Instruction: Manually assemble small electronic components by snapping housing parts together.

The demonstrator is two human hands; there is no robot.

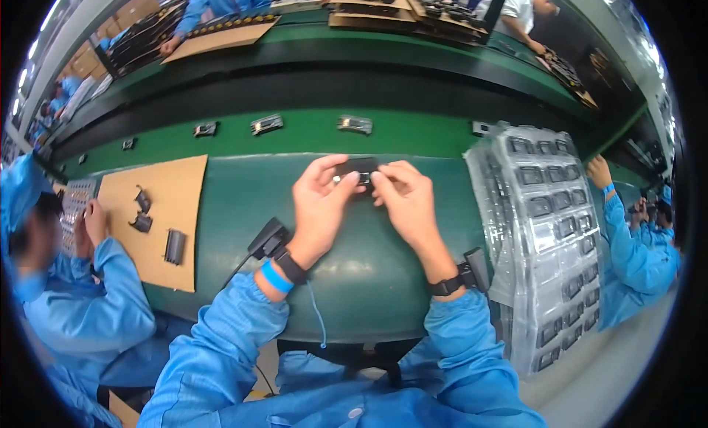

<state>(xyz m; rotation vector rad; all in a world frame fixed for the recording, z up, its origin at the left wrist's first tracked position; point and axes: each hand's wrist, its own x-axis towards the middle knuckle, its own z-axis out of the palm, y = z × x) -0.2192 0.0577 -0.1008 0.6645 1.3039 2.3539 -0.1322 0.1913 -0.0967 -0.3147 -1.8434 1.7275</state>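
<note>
Both of my hands hold a small dark rectangular part (359, 164) over the far middle of the green mat. My left hand (319, 205) is closed on its left side, the thumb pressed against the near face. On the other side my right hand (407, 201) pinches it between thumb and fingers. A lighter, metallic-looking area shows between the thumbs; the fingers cover the rest, and its exact kind cannot be made out.
A stack of clear plastic trays (542, 229) with black frame-like parts stands at right. Left lies a cardboard sheet (188, 206) bearing black parts (175, 246). Small electronic units (355, 124) sit along the green belt (310, 136) beyond. Co-workers in blue work on both sides.
</note>
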